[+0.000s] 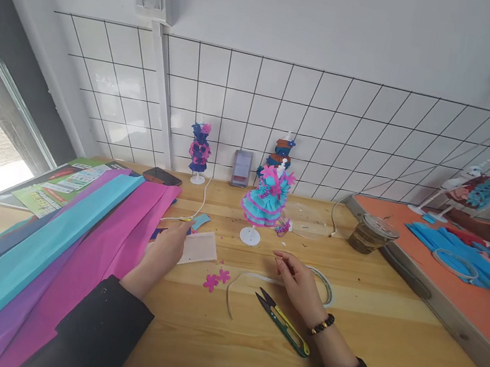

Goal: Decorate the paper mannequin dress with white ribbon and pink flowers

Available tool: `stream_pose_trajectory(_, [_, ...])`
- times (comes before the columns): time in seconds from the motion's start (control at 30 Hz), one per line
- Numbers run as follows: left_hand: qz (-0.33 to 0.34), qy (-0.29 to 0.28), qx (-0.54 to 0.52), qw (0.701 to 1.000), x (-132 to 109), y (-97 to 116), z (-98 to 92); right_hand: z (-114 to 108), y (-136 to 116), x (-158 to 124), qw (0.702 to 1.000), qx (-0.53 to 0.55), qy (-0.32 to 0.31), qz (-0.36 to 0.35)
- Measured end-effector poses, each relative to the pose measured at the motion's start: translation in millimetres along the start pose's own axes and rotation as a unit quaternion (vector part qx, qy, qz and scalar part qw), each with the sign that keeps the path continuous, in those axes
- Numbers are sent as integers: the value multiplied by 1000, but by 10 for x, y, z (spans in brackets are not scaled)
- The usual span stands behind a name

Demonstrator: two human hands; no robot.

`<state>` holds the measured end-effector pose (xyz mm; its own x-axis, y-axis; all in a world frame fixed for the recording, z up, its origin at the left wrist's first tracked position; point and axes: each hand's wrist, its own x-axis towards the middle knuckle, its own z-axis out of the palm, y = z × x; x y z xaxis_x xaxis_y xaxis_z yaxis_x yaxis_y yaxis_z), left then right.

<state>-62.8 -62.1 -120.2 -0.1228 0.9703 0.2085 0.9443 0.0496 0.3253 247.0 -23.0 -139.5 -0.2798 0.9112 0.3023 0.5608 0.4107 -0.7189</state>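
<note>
My left hand (165, 250) is closed at the left, its fingers bent down among blue and purple paper scraps (201, 221); what they grip is hidden. Beside it lies a pale flat card (200, 248). My right hand (301, 286) hovers near a coil of thin white strip (324, 286), thumb and index finger slightly apart and nothing visible between them. Yellow-and-green thread snips (283, 322) lie just below it. Two pink paper flowers (211, 282) rest between the hands. Farther back stands a small dress form in a turquoise and pink ruffled paper dress (265, 203).
Long crepe paper sheets (54, 245) cover the left side. Against the tiled wall are another dressed form (200, 150), a phone (241, 169) and a brown-clad form (284, 146). A lidded cup (371, 234) stands right, beside a raised orange surface (448, 270).
</note>
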Motion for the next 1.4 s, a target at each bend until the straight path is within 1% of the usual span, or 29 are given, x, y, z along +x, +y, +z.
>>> stream_pose_trajectory(0.1, [-24,69,9,997,62,-79,-35,8,-6,1,1000,8,-2,5])
stream_pose_trajectory(0.17, [-39,93,15,995,86,-117,-33,9,-12,1,1000,10,-6,6])
stream_pose_trajectory(0.2, [-35,94,13,995,90,-124,-23,8,-17,0,1000,10,-8,5])
stream_pose_trajectory(0.27, [-5,82,2,997,84,-114,7,2,-26,-2,1000,10,-8,4])
stream_pose_trajectory(0.33, [33,68,-12,997,67,-77,39,-4,-34,-5,1000,13,-5,4])
stream_pose_trajectory(0.4, [58,63,-25,996,48,-27,61,-9,-44,-7,1000,15,3,6])
stream_pose_trajectory(0.6, [78,79,-68,991,8,82,79,-26,-76,-10,1000,9,24,-1])
stream_pose_trajectory(0.73, [27,83,-107,990,-36,169,76,-31,-28,-5,999,18,30,28])
stream_pose_trajectory(0.83, [-7,57,-127,990,-86,269,54,-21,22,-3,998,38,35,47])
stream_pose_trajectory(0.93, [-24,31,-153,987,-126,352,43,-15,16,-6,996,59,37,58])
stream_pose_trajectory(1.13, [-65,30,-200,977,-139,392,90,-54,-100,-18,995,81,44,36])
stream_pose_trajectory(1.3, [-75,12,-206,976,-139,383,115,-52,-105,-28,998,36,38,23])
stream_pose_trajectory(1.4, [-85,23,-205,975,-139,393,112,-54,-106,-28,999,5,33,0])
